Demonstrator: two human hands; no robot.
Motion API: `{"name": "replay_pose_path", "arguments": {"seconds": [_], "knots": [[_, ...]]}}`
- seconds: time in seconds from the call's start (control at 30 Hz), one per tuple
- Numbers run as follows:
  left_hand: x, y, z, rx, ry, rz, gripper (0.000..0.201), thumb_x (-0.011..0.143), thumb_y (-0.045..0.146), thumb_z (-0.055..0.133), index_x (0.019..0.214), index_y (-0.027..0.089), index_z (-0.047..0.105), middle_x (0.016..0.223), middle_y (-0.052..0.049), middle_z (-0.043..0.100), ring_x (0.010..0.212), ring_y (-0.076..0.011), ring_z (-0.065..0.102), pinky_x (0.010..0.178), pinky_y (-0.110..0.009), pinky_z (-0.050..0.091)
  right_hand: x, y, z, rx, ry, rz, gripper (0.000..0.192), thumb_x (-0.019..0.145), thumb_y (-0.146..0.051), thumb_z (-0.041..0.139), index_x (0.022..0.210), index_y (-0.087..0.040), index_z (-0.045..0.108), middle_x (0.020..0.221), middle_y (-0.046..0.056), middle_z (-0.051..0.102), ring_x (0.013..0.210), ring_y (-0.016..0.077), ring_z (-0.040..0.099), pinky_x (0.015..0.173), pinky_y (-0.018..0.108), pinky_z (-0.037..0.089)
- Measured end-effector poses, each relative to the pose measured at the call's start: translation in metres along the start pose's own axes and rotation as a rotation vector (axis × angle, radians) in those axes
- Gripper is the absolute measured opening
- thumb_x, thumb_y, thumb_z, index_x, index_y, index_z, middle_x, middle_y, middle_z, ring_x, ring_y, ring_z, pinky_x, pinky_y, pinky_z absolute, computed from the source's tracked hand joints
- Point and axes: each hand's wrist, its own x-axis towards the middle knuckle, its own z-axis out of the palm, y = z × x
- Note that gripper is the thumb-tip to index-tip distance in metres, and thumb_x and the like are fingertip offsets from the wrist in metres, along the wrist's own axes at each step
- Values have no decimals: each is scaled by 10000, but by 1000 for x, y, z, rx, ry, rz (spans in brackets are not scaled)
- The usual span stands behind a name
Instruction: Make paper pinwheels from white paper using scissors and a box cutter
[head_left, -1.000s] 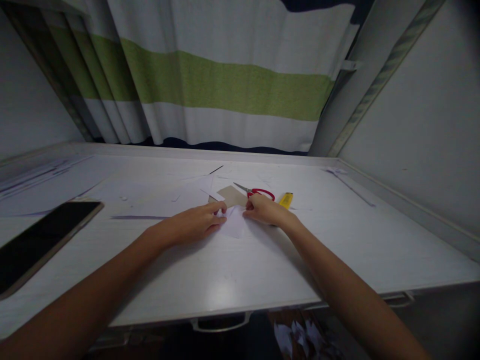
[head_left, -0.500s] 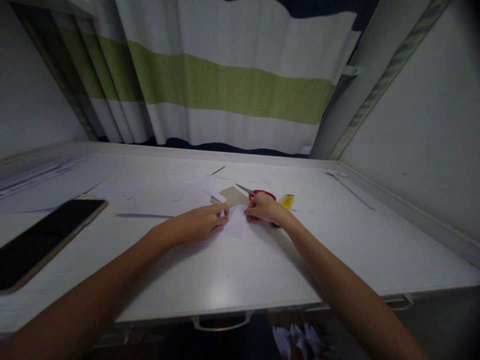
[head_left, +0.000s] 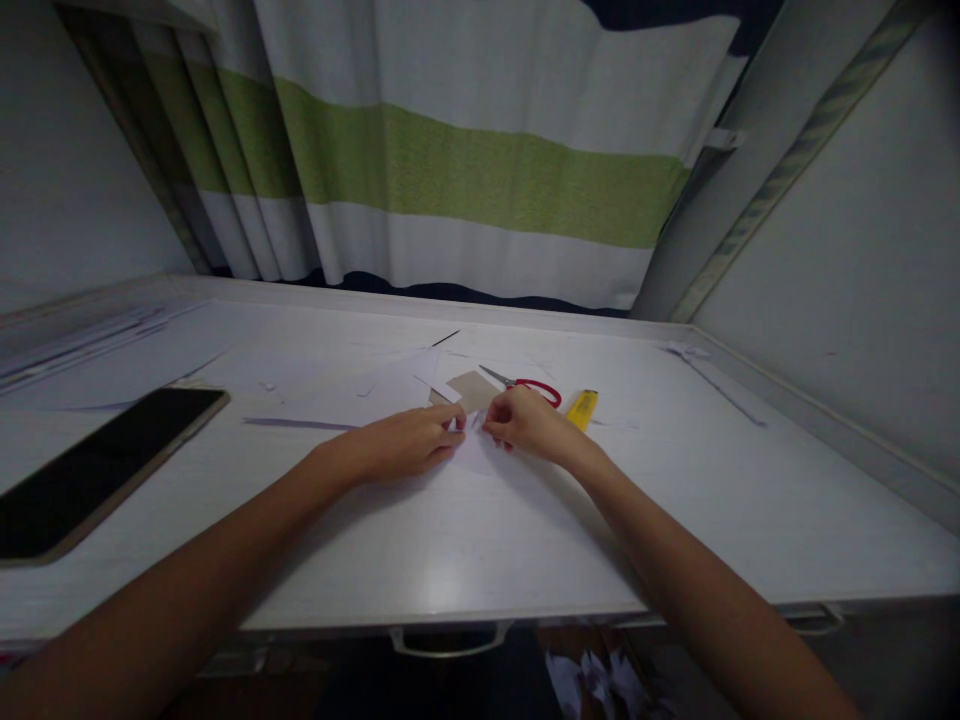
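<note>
Head view: left hand [head_left: 409, 443] and right hand [head_left: 525, 425] pinch a small white paper piece [head_left: 472, 452] flat on the white bench [head_left: 465, 540]; fingers hide its fold; red-handled scissors [head_left: 534, 388] partly hidden behind.

Hands hide most of the white paper [head_left: 474, 455].

Matt white paper [head_left: 474, 455] lies on a smooth, faintly glossy desk [head_left: 480, 540] (painted wood grain).
</note>
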Motion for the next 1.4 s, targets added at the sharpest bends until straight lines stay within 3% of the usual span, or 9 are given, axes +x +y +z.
{"name": "replay_pose_path", "arguments": {"seconds": [0.23, 0.6, 1.0, 1.27, 1.4], "knots": [[-1, -1, -2, 9, -42, 13, 259, 819, 174, 332, 957, 122, 545, 1001, -109, 484, 903, -161, 465, 837, -288, 348, -4, -5, 4, -47, 38, -196, 75, 674, -163, 516, 698, -140, 583, 643, 18, 576, 563, 80, 476, 502, 190, 310], [-4, -2, -8, -52, -133, 9, 306, 797, 179, 390, 1077, 117, 497, 1135, -123, 428, 1027, -183, 414, 916, -301, 301, -4, -4, 11, -111, 47, -305, 139, 673, -126, 520, 786, -129, 600, 617, 3, 535, 557, 72, 425, 522, 189, 284], [-4, -2, -17, -105, -150, 4, 299, 819, 169, 352, 1059, 119, 523, 1135, -120, 484, 1011, -170, 465, 897, -281, 328, -6, -6, 16, -190, 53, -299, 186, 707, -136, 468, 821, -134, 615, 683, 38, 555, 614, 90, 455, 549, 196, 305], [-4, -2, -16, -189, -64, -93, 242, 822, 184, 348, 984, 132, 520, 991, -99, 571, 885, -164, 516, 797, -302, 387, -8, -10, 15, -242, 55, -301, 197, 714, -143, 449, 818, -131, 617, 721, 61, 574, 637, 109, 475, 575, 211, 316], [-4, -4, -15, -198, -43, -59, 253, 821, 156, 344, 1017, 166, 504, 1019, -77, 560, 901, -159, 505, 805, -302, 378, -8, -11, 16, -229, 53, -303, 208, 722, -141, 432, 814, -125, 617, 726, 66, 574, 629, 107, 476, 570, 208, 318]]}}
